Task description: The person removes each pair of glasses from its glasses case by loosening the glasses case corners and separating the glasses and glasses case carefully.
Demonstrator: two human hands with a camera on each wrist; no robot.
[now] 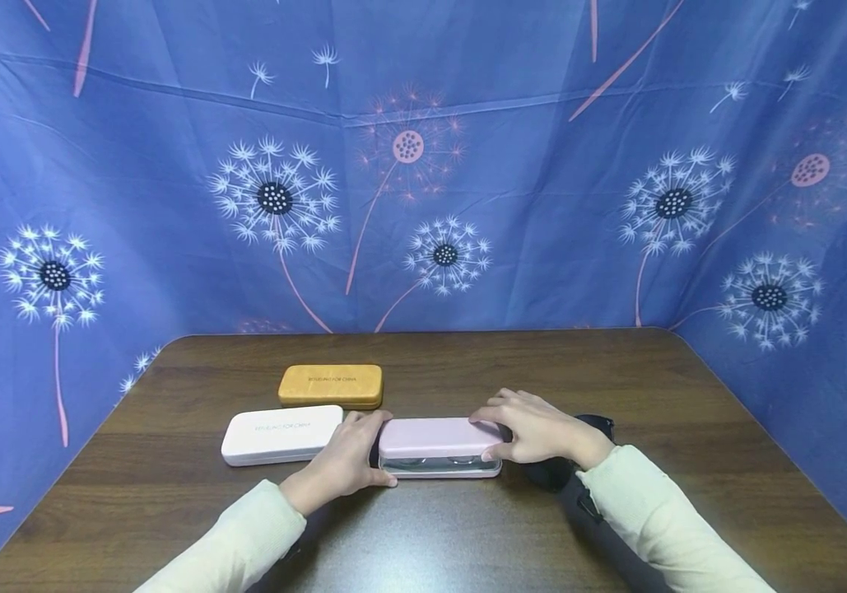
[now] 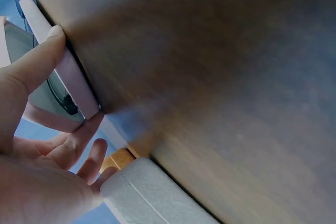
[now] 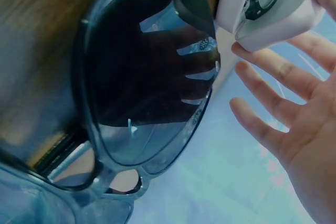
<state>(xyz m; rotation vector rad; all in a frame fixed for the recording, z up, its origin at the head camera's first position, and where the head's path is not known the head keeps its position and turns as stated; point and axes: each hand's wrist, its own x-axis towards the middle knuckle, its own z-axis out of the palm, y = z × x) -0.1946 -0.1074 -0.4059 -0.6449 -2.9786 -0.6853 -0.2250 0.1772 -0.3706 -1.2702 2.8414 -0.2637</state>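
Observation:
A pink glasses case point(image 1: 438, 436) lies on the table with its lid partly raised. Inside it, a pair of glasses point(image 3: 255, 10) shows through the gap. My left hand point(image 1: 345, 457) grips the case's left end, thumb at the front of the base and fingers behind. At the right end, my right hand point(image 1: 542, 428) holds the lid between the thumb in front and a finger at the back; its other fingers are spread. Dark sunglasses point(image 1: 552, 473) lie beneath the right wrist, partly hidden by it, and appear large in the right wrist view.
A white glasses case point(image 1: 282, 436) stands just left of my left hand, close to its fingers. Behind it is a yellow glasses case point(image 1: 330, 385). The brown wooden table point(image 1: 423, 535) ends at a blue dandelion-print cloth point(image 1: 527, 165) at the back and sides.

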